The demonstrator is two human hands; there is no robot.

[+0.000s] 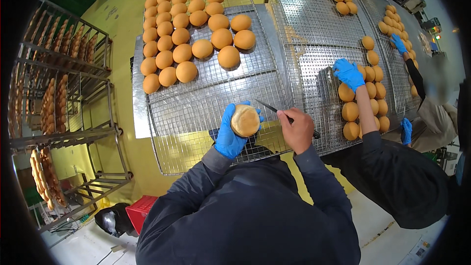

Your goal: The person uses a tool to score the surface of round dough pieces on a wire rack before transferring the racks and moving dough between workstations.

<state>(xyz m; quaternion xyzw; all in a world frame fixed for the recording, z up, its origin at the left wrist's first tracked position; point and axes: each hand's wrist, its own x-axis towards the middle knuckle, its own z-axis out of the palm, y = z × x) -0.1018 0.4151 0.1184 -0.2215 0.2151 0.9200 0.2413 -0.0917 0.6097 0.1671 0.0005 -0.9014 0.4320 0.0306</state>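
Observation:
My left hand (226, 135), in a blue glove, grips a round bun (246, 119) with its pale, lightly browned flat side turned up. Just to the right, my bare right hand (298, 132) is closed on a black-handled knife (267, 107), whose narrow blade points toward the upper left, near the bun. Both hands are over a wire cooling rack (176, 152). Beyond them, several rows of golden-brown buns (186, 72) sit on that rack, which lies on a metal table (139, 103).
At right, a co-worker's gloved hand (347, 73) reaches over racks of buns (350, 112); another gloved hand (399, 45) works farther right. A wheeled trolley (105, 135) of loaded trays stands left. A red crate (140, 211) and black bag (108, 220) sit on the floor below.

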